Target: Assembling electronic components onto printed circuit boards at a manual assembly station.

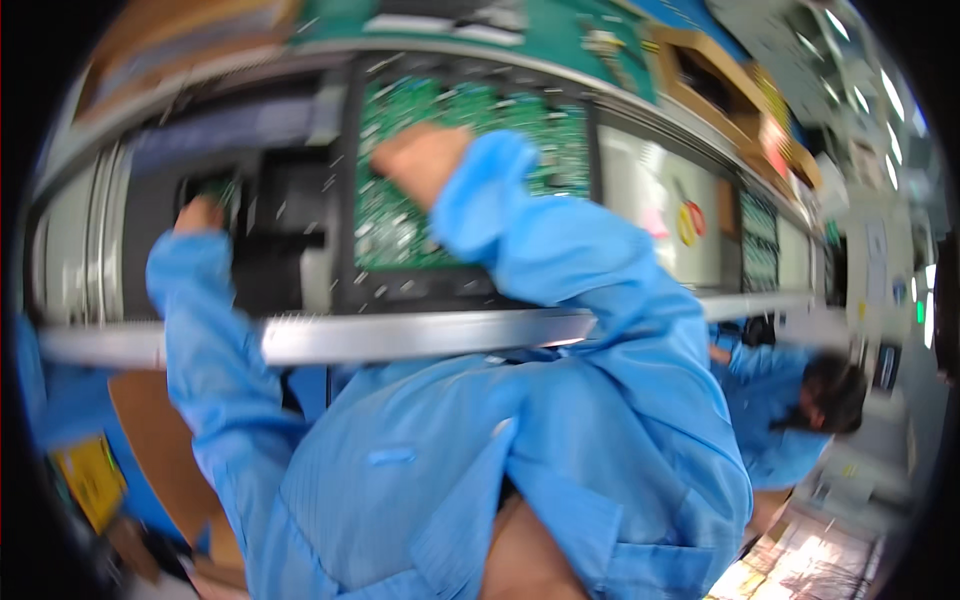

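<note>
Over a large green circuit-board panel (400,235) set in a black frame (470,292), my right hand (425,160) bends at the wrist with its fingertips toward the panel's left part. Motion blur hides how its fingers are set and whether they hold anything. To the left, my left hand (200,213) looks closed at the near edge of a small dark piece with green on it (224,189), which lies or is held above a black tray (275,270). Blur keeps that piece's kind from showing, and its contact with the fingers is unclear.
A metal rail (430,338) runs along the near edge of the line. To the right lie red-and-yellow-handled scissors (690,222) on a pale surface, and another board panel (760,240). Cardboard boxes (700,75) stand beyond the far rail. A co-worker in blue (775,410) is at the right.
</note>
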A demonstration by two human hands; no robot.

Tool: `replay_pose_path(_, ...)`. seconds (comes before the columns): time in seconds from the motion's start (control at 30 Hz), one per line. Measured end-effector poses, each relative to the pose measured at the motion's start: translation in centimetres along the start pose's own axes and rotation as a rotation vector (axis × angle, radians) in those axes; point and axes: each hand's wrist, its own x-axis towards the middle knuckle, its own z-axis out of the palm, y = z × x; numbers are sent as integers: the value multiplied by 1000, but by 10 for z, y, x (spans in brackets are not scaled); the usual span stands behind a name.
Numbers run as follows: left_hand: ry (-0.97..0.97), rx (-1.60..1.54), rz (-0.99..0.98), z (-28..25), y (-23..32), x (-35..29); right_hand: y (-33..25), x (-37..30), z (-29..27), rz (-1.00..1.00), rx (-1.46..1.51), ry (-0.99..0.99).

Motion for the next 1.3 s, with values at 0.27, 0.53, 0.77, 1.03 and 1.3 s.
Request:
replay_pose_path(0.27,170,3,212,-1,-48,1,52,-97,-7,308,308,600)
replay_pose_path(0.53,169,-354,144,-51,-27,-5,106,-171,62,1057,378,529)
replay_pose_path(0.77,281,-450,117,-106,53,-40,109,-180,56,1122,426,637)
replay_pose_path(1.03,205,-550,82,-116,161,-48,118,-191,51,1016,643,316)
replay_pose_path(1.3,210,-651,5,-105,229,-50,181,-161,154,568,466,238)
